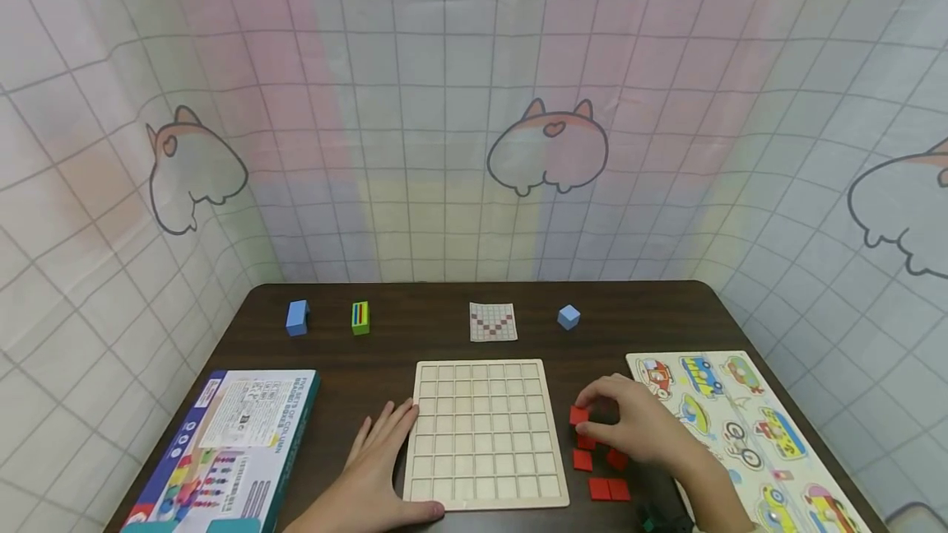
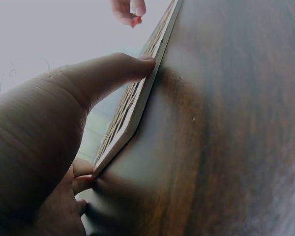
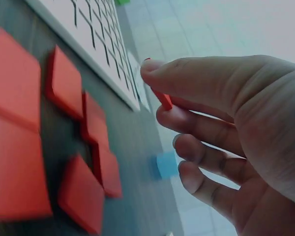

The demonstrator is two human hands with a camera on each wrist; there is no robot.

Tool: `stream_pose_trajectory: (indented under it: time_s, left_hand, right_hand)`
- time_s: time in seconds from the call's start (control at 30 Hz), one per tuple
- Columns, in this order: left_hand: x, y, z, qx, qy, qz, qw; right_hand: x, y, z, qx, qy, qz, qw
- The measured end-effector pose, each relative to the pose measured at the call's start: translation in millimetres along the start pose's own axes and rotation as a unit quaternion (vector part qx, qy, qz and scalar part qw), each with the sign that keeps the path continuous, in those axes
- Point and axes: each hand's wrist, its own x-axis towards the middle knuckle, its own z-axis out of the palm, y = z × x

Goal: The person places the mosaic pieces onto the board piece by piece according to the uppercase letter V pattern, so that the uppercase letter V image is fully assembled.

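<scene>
The right hand (image 1: 637, 426) pinches one red square tile (image 1: 579, 415) between thumb and finger, just right of the wooden grid board (image 1: 485, 434). More red tiles (image 1: 600, 467) lie flat on the dark desk (image 1: 415, 327) under and beside that hand. The left hand (image 1: 378, 459) lies flat with straight fingers, holding nothing, and its thumb presses the board's left edge. A vehicle puzzle (image 1: 748, 426) lies at the right and a box (image 1: 230, 442) at the left.
</scene>
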Motion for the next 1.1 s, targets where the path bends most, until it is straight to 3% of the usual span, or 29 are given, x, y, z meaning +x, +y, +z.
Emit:
stream_pose_trajectory:
  time_s: [0.27,0.47,0.8,1.1]
  left_hand:
    - [0.8,0.5,0.6,0.001,0.0,-0.007,1.0]
    - [2.0,2.3,0.0,0.01,-0.001,-0.015,0.9998]
    - [1.3,2.6,0.1,0.005,0.002,-0.013,0.9999]
    - [2.6,4.4,-0.5,0.004,-0.004,-0.023,0.9997]
  right_hand:
    - [5,-23,18,0.019,-0.011,-0.053,0.998]
    - [8,-34,33,0.023,-0.025,-0.052,0.998]
    - [13,-55,53,0.007,-0.007,-0.094,0.996]
    - [13,-78,70,0.028,-0.025,-0.11,0.993]
